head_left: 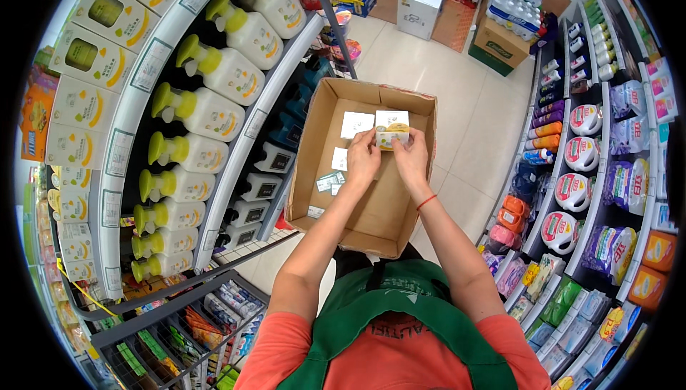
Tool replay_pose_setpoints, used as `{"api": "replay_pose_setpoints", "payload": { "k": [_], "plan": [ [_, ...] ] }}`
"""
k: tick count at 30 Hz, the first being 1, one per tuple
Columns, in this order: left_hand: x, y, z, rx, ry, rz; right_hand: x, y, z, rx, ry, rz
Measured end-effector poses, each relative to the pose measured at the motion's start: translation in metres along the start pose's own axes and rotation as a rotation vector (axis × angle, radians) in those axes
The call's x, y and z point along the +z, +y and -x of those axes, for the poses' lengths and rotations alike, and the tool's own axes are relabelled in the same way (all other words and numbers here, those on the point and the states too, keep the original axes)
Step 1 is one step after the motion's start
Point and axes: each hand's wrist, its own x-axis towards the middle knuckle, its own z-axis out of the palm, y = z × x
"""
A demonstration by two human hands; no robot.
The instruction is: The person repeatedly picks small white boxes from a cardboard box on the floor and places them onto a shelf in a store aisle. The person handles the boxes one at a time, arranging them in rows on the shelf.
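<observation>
Both my hands hold a small white box with a yellow band point(392, 130) above a shallow cardboard carton point(379, 218). My left hand point(364, 154) closes its fingers on the box's left side. On the right side, my right hand point(411, 154) grips it too, a red cord round that wrist. Beside the held box, a white box point(356, 125) lies in the carton. Lower down are a smaller white box point(339, 159) and several small labelled cards point(329, 182). What supports the carton underneath is hidden.
At left, a shelf holds pump bottles point(214, 113) with yellow-green tops, and white cartons point(107, 15). A wire rack of small packets point(179, 340) stands at lower left. Shelves of round white tubs point(572, 191) curve along the right. Ahead, a white carton point(420, 10) stands on the tiled floor point(407, 54).
</observation>
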Motion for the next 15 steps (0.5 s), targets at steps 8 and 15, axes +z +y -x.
{"api": "replay_pose_setpoints", "payload": {
  "k": [8,15],
  "plan": [
    [0.009,-0.005,-0.004,-0.046,-0.088,-0.209,0.008,0.025,0.006,0.100,-0.029,-0.051],
    [0.012,-0.013,0.003,-0.086,-0.033,-0.132,-0.001,-0.015,0.015,0.229,-0.161,0.076]
  ]
}}
